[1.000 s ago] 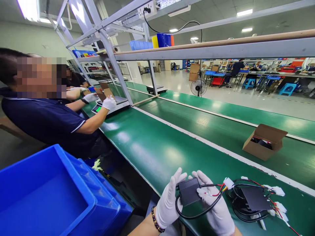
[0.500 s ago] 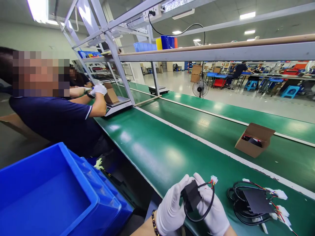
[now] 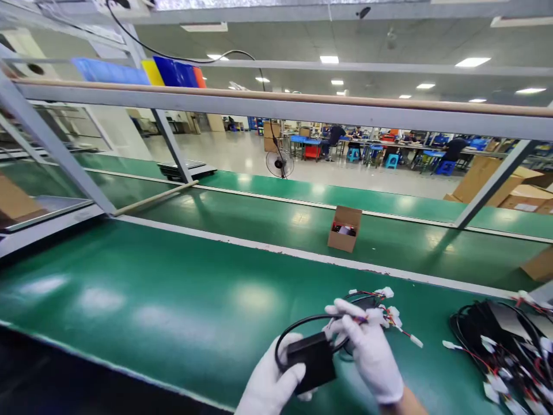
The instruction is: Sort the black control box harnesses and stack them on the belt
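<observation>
A gloved left hand (image 3: 270,383) grips a small black box (image 3: 311,361) just above the green table (image 3: 173,300), while the right hand's (image 3: 371,357) fingers pinch its looped cable (image 3: 298,323), whose loose white plugs (image 3: 389,314) beyond the fingertips could snag and tangle.

Left hand (image 3: 270,383) cut off at the lower edge; its grip hides part of the black module (image 3: 311,362). Wire pile (image 3: 503,351) runs past the right edge. Contents of the open carton (image 3: 344,229) too small to tell.
</observation>
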A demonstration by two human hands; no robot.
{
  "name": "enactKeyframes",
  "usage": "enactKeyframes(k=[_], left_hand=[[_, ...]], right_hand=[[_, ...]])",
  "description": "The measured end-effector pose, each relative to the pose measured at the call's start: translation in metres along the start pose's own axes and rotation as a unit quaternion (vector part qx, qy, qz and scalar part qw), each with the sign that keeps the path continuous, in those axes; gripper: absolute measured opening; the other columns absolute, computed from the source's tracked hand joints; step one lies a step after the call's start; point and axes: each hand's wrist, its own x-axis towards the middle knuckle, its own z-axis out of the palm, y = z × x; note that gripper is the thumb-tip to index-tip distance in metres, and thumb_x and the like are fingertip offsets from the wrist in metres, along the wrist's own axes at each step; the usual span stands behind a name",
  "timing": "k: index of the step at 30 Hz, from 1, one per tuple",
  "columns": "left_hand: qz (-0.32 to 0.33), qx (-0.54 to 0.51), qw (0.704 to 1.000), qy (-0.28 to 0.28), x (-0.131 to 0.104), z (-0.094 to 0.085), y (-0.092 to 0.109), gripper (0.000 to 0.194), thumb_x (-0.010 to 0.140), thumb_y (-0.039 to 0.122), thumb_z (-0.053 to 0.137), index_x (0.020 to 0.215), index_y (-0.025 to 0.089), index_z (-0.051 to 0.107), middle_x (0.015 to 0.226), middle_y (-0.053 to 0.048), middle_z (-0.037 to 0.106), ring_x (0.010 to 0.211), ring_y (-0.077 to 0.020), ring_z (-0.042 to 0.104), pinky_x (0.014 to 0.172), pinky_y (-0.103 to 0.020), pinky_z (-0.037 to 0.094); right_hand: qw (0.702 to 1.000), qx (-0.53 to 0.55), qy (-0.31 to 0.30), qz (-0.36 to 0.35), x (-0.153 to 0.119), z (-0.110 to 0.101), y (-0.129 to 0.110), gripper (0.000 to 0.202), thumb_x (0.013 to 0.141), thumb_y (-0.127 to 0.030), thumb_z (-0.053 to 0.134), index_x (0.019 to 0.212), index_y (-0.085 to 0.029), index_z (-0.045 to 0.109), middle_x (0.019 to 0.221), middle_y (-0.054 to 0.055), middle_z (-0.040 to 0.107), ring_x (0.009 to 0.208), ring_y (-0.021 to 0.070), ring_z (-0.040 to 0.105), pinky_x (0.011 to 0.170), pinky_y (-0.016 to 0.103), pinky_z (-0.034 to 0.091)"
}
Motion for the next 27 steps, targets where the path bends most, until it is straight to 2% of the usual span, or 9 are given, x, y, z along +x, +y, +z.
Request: enactKeyframes(k=[4,6,9,11,15,17,21,25,27], left_hand=[[-0.029,0.017,0.996,-0.076,0.042,0.055,0.015,0.056,0.073,0.052,0.070,0.107,0.014,0.047,0.078,-0.005,0.064,0.057,-0.0187,0.067,0.046,-0.024,0.049],[-0.031,0.027,0.995,-0.093,0.061,0.073,0.021,0.055,0.072,0.051,0.069,0.104,0.013,0.046,0.077,-0.006,0.064,0.052,-0.0156,0.065,0.040,-0.020,0.044],[-0.021,0.040,0.994,-0.101,0.082,0.088,0.031,0.050,0.072,0.050,0.065,0.100,0.013,0.047,0.074,-0.006,0.066,0.047,-0.0119,0.061,0.034,-0.016,0.038],[-0.022,0.057,0.994,-0.093,0.090,0.093,0.036,0.049,0.072,0.050,0.063,0.101,0.014,0.047,0.068,-0.004,0.065,0.043,-0.0107,0.058,0.032,-0.014,0.035],[-0.044,0.088,0.993,-0.073,0.096,0.095,0.030,0.055,0.071,0.053,0.064,0.106,0.015,0.044,0.057,-0.001,0.064,0.036,-0.0114,0.054,0.029,-0.015,0.031],[-0.061,0.105,0.991,-0.063,0.097,0.095,0.021,0.055,0.070,0.054,0.064,0.105,0.016,0.044,0.054,-0.001,0.064,0.034,-0.0121,0.053,0.028,-0.016,0.030],[-0.083,0.144,0.985,-0.039,0.099,0.096,0.006,0.048,0.073,0.049,0.063,0.101,0.017,0.044,0.046,0.004,0.057,0.029,-0.0108,0.047,0.028,-0.017,0.029],[-0.102,0.185,0.977,-0.015,0.103,0.094,0.005,0.058,0.074,0.045,0.065,0.116,0.014,0.040,0.042,0.009,0.051,0.027,-0.0107,0.041,0.027,-0.018,0.026],[-0.096,0.195,0.976,0.004,0.102,0.091,0.008,0.070,0.076,0.046,0.065,0.129,0.015,0.031,0.044,0.012,0.048,0.028,-0.0104,0.040,0.027,-0.018,0.026]], right_hand=[[0.990,-0.102,0.098,-0.008,0.026,-0.049,-0.036,0.043,0.080,-0.047,0.073,0.114,-0.024,0.062,0.094,0.005,0.072,0.080,0.0197,0.069,0.072,0.030,0.054],[0.990,-0.106,0.094,0.000,0.039,-0.068,-0.048,0.049,0.080,-0.049,0.072,0.119,-0.023,0.057,0.087,0.003,0.071,0.072,0.0179,0.068,0.061,0.027,0.053],[0.991,-0.108,0.079,-0.014,0.053,-0.084,-0.060,0.054,0.081,-0.052,0.067,0.124,-0.023,0.051,0.091,0.004,0.070,0.069,0.0170,0.066,0.054,0.026,0.051],[0.987,-0.133,0.087,-0.027,0.058,-0.090,-0.063,0.057,0.078,-0.052,0.069,0.124,-0.022,0.050,0.091,0.004,0.070,0.069,0.0166,0.065,0.050,0.024,0.049],[0.970,-0.217,0.103,-0.036,0.064,-0.101,-0.059,0.052,0.073,-0.049,0.073,0.111,-0.015,0.059,0.073,0.002,0.067,0.055,0.0136,0.057,0.043,0.022,0.039],[0.957,-0.264,0.115,-0.042,0.065,-0.106,-0.054,0.051,0.071,-0.046,0.073,0.109,-0.014,0.061,0.068,-0.001,0.064,0.054,0.0133,0.054,0.049,0.025,0.041],[0.924,-0.348,0.149,-0.060,0.066,-0.116,-0.040,0.064,0.066,-0.042,0.074,0.121,-0.014,0.058,0.071,-0.002,0.060,0.073,0.0203,0.060,0.076,0.035,0.048],[0.906,-0.391,0.155,-0.046,0.064,-0.129,-0.034,0.096,0.064,-0.049,0.076,0.142,-0.010,0.038,0.076,0.000,0.062,0.078,0.0244,0.062,0.085,0.041,0.048],[0.897,-0.402,0.177,-0.045,0.061,-0.138,-0.042,0.116,0.061,-0.055,0.077,0.151,-0.011,0.018,0.101,0.009,0.065,0.089,0.0273,0.064,0.087,0.042,0.049]])
